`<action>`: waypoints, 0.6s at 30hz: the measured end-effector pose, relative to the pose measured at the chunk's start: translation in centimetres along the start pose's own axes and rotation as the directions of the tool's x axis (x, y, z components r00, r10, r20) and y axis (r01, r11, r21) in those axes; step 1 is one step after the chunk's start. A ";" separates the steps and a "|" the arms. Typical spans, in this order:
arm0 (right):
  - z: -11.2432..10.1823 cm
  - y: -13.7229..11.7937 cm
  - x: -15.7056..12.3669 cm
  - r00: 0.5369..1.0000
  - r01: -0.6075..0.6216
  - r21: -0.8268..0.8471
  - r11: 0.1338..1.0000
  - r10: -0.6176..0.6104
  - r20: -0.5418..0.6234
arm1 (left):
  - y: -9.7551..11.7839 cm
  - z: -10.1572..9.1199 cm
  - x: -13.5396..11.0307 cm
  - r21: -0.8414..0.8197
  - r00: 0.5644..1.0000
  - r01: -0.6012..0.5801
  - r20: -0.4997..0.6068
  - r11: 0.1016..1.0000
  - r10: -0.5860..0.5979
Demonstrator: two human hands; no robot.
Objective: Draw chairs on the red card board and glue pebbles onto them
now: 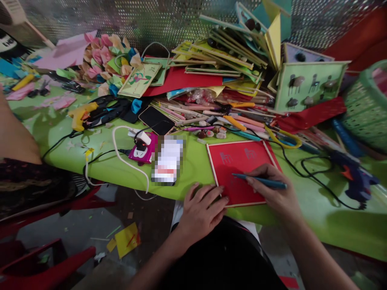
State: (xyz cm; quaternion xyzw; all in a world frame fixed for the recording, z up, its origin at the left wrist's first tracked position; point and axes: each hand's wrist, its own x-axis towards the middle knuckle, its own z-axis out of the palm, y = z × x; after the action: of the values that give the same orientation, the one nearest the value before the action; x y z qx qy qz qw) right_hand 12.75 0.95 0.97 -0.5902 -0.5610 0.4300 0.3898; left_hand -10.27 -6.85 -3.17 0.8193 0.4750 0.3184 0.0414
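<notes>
In front of me a red card with a pale stick frame lies on the green table. Two small dark chair drawings show on its upper half, with faint marks lower down. My right hand grips a blue-green pen, its tip over the middle of the card. My left hand lies spread, fingertips on the card's lower left corner and edge. Left of the card is a lit phone, its screen blurred out.
A pink power strip, dark phone and yellow glue gun lie left. Pens and pebbles sit behind the card; framed cards pile up farther back. Right are a blue glue gun and green basket. Another person's arm is far left.
</notes>
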 end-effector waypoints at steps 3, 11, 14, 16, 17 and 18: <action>0.0 0.0 0.0 1.000 -0.008 -0.021 1.000 0.008 0.009 | 0.0 0.0 0.0 -0.016 1.000 0.005 -0.004 1.000 -0.005; 0.0 0.6 0.1 0.999 -0.038 -0.050 0.998 0.039 0.037 | 0.0 -0.1 0.1 -0.043 1.000 0.013 -0.007 0.999 -0.013; -0.1 0.8 0.0 0.999 -0.026 -0.072 0.997 0.029 0.046 | 0.0 -0.1 0.2 -0.051 1.000 0.013 -0.016 0.999 -0.014; -0.2 0.9 0.0 0.998 -0.017 -0.088 0.996 0.022 0.056 | 0.0 -0.1 0.2 -0.051 1.000 0.011 -0.025 0.999 -0.012; -0.2 1.0 -0.1 0.998 -0.014 -0.096 0.995 0.020 0.058 | 0.0 -0.1 0.2 -0.052 1.000 0.010 -0.027 0.999 -0.011; -0.2 1.0 -0.1 0.998 -0.012 -0.103 0.995 0.018 0.060 | 0.0 -0.1 0.1 -0.053 1.000 0.009 -0.028 0.999 -0.010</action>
State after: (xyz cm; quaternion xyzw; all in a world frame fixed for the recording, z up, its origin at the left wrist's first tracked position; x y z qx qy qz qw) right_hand 13.24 0.77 0.11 -0.6003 -0.5895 0.4213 0.3386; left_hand -10.22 -6.77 -3.04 0.8111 0.4710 0.3419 0.0579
